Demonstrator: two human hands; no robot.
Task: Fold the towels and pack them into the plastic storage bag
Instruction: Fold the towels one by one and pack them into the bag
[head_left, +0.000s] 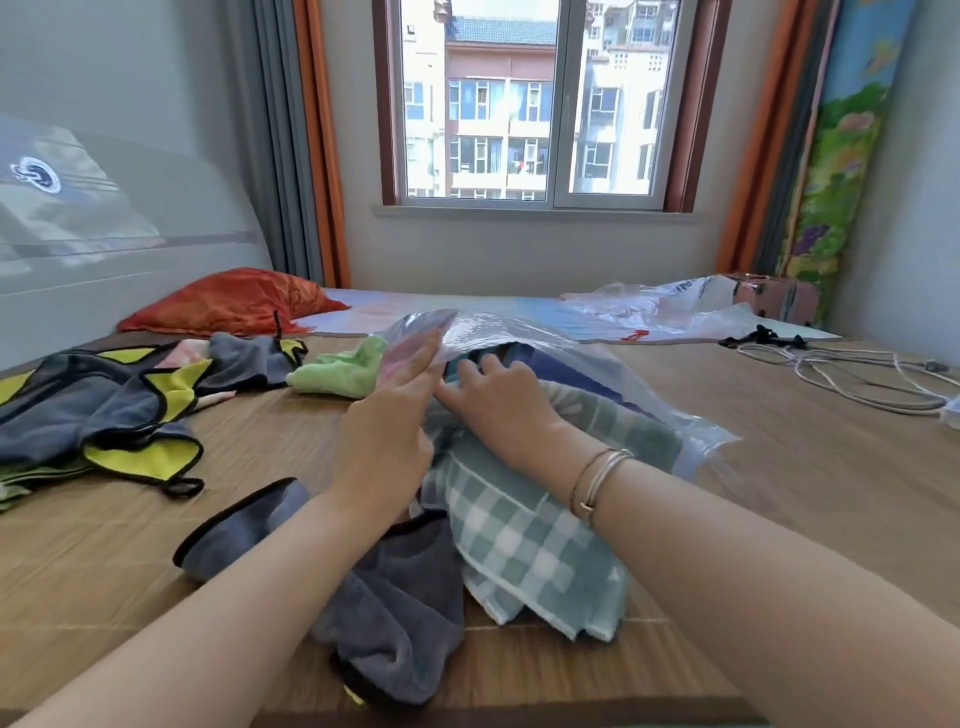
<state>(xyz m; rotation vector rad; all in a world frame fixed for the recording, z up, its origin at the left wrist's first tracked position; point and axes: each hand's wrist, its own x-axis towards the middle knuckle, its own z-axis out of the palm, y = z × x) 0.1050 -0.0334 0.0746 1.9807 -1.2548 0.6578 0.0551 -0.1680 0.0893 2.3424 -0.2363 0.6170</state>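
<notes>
A clear plastic storage bag (587, 358) lies on the bed in front of me with dark blue cloth inside. My left hand (387, 421) holds up the bag's near edge, its fingers against the plastic. Inside the opening, my right hand (498, 400) presses with spread fingers on a green checked towel (524, 540) that lies half in, half out of the bag. A grey towel (395, 597) lies crumpled under my forearms. A light green towel (343, 371) sits behind my left hand. Grey and yellow towels (119, 410) are piled at the left.
The bed has a woven bamboo mat (779, 467). An orange pillow (234, 301) lies at the far left by the headboard. A second plastic bag (670, 306) and a white cable (852, 374) lie at the far right. The window wall is beyond.
</notes>
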